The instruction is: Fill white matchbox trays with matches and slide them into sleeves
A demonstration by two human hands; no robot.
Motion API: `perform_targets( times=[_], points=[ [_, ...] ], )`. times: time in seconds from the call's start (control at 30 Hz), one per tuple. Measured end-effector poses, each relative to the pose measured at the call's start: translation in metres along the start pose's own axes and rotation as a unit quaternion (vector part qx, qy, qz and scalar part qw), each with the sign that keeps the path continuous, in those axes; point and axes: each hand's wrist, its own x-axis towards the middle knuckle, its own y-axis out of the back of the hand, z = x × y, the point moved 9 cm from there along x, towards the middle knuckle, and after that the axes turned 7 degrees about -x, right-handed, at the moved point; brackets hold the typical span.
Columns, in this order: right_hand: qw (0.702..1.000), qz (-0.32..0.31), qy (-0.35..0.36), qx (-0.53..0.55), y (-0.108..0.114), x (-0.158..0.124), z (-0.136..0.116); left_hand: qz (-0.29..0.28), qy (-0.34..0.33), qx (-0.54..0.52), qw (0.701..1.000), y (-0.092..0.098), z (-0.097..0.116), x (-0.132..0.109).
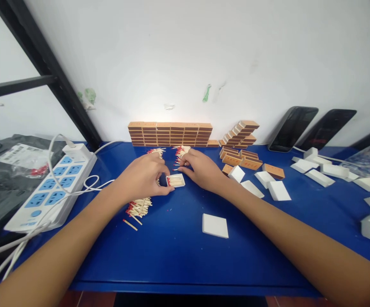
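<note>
My left hand (148,177) grips the left end of a small white matchbox tray (181,184) between thumb and fingers. Inside that tray lie several red-tipped matches (174,180). Just above its right side, my right hand (200,169) pinches a single match (176,169) whose tip points left. Behind the hands are two loose match piles, one of them the right-hand pile (181,153), partly covered by my fingers. A third, larger pile of matches (140,207) lies below my left wrist, with a stray match (130,224) in front of it.
Stacked brown matchboxes (170,134) line the wall, with a leaning stack (241,134) to their right. White trays (279,190) are scattered on the right; one tray (215,225) lies nearer. Two phones (293,128) lean on the wall. A power strip (52,187) with cables sits left.
</note>
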Motion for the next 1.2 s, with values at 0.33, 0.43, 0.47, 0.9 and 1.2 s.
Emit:
perform_targets(
  times=[0.33, 0.43, 0.47, 0.9, 1.2],
  points=[
    [1.000, -0.018, -0.018, -0.004, -0.001, 0.000, 0.004, -0.001, 0.001, 0.005, 1.000, 0.000, 0.000, 0.000],
    [0.999, -0.035, -0.028, -0.008, -0.002, 0.000, 0.003, -0.003, 0.001, 0.003, 1.000, 0.001, 0.000, 0.000],
    [0.999, -0.042, -0.029, -0.011, -0.002, 0.001, 0.003, -0.005, 0.002, 0.002, 1.000, 0.000, 0.000, 0.000],
    [1.000, -0.028, -0.009, 0.001, 0.017, -0.011, 0.007, 0.002, -0.008, 0.009, 1.000, 0.001, 0.001, 0.000],
    [0.991, 0.022, 0.092, -0.089, 0.038, -0.033, -0.021, 0.020, -0.016, -0.002, 1.000, 0.002, 0.001, 0.001]
  ],
)
